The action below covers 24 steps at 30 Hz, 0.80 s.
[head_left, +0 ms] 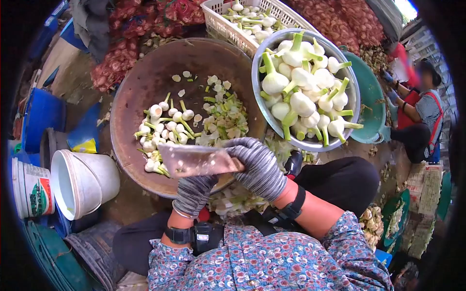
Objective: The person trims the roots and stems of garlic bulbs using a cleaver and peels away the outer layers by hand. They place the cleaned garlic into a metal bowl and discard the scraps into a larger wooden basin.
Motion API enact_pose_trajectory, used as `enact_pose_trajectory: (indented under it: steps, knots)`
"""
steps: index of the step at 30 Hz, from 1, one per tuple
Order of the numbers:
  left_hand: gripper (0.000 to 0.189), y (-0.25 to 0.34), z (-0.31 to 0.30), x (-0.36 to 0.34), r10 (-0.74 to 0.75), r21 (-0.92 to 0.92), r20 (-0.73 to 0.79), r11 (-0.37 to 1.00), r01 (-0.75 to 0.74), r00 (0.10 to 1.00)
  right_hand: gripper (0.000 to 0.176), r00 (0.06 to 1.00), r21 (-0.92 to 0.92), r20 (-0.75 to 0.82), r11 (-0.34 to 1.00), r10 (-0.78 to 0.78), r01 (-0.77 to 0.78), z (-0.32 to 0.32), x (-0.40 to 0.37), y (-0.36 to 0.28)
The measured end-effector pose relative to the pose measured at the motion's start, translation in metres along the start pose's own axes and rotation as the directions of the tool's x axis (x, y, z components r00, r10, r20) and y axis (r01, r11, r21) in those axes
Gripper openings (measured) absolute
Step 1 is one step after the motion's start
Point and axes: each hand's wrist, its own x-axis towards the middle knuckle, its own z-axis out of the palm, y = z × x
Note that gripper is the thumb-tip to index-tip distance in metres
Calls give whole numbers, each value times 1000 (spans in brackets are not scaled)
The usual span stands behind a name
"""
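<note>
My right hand (258, 166), in a grey striped glove, is wrapped round the handle of a cleaver (194, 162). The wide blade points left over the near rim of a big brown basin (138, 63), with small pale bits stuck to it. Just below the blade is my left hand (195, 193), gloved alike, its fingers hidden behind the cleaver. Inside the basin, garlic bulbs (171, 127) with green stems lie in a heap on the left. Cut garlic trimmings (225, 114) are piled to their right. A metal bowl (258, 85) full of trimmed garlic bulbs (303, 104) stands at the right.
A green tub (374, 92) sits under the bowl's right side. Behind stand a white crate (218, 24) of garlic and red net sacks (121, 53). White buckets (87, 182) and a blue container (42, 119) are on the left. Another person (422, 106) sits at the right.
</note>
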Motion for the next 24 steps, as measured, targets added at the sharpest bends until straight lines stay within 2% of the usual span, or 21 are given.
enact_pose_trajectory:
  steps: [1, 4, 5, 6, 8, 9, 12, 13, 14, 15, 16, 17, 18, 19, 20, 21, 22, 23, 24]
  knots:
    - [52, -11, 11, -10, 49, 105, 58, 993, -55, 997, 34, 998, -7, 58, 1000, -1, 1, -1, -1, -1]
    - [51, -18, 23, -18, 61, 149, -16, 987, -57, 998, 29, 997, -45, 76, 999, -7, 10, -1, -6, 3]
    - [52, -42, 44, -30, 65, 195, 72, 978, -78, 995, 23, 994, -99, 105, 994, -37, 48, -4, -5, 2]
    - [52, -33, 31, -29, 66, 43, -29, 997, -65, 997, 26, 991, -105, 127, 993, -33, 46, -5, -7, 1]
    - [55, -33, 18, -25, 63, -39, 114, 998, -59, 992, 24, 980, -206, 198, 978, 15, 27, -4, -8, -3]
    - [53, -33, 18, -29, 81, 130, 72, 987, -90, 994, 24, 987, -210, 159, 977, 1, 32, 0, -10, -1]
    - [42, -33, 22, -23, 177, 39, 34, 983, -178, 984, 23, 982, -85, 151, 992, 110, -98, -2, -13, 1]
    - [46, -39, 26, -14, 344, 158, 173, 915, -370, 923, 22, 973, -38, 129, 981, 193, -190, -3, -14, 0]
    - [47, -20, 6, -4, 175, -146, 155, 977, -153, 972, 21, 955, 14, 113, 961, 274, -277, -3, -14, -2]
    - [48, 15, -32, 8, 5, -433, 194, 898, 81, 981, 21, 931, 69, 101, 931, 351, -359, -3, -13, -3]
    - [49, 34, -53, 16, -141, -659, 283, 690, 299, 949, 21, 909, 76, 106, 908, 404, -413, -1, -13, 2]
    - [55, 29, -51, 18, -99, -673, 268, 692, 260, 958, 21, 883, 82, 110, 882, 456, -465, 4, -13, 13]
    - [53, 31, -53, 19, -127, -793, 323, 505, 341, 938, 21, 856, 89, 111, 853, 506, -515, 5, -12, 22]
    - [53, 32, -60, 21, -107, -861, 294, 402, 312, 950, 35, 788, 78, 169, 789, 592, -610, 4, -11, 28]
    - [53, 34, -68, 25, -89, -915, 265, 292, 280, 960, 37, 763, 61, 178, 767, 622, -639, 7, -12, 37]
    - [56, 36, -75, 30, -71, -935, 233, 258, 244, 970, 38, 736, 45, 189, 743, 650, -667, 11, -12, 45]
    - [58, 37, -82, 36, -62, -934, 268, 229, 276, 961, 39, 708, 29, 204, 719, 676, -695, 14, -13, 52]
    - [58, 52, -100, 47, -51, -917, 294, 266, 297, 954, 41, 816, -23, 223, 840, 533, -542, 5, -14, 47]
    - [58, 72, -114, 63, -58, -898, 320, 301, 322, 946, 41, 881, -83, 225, 909, 417, -409, 12, -18, 53]
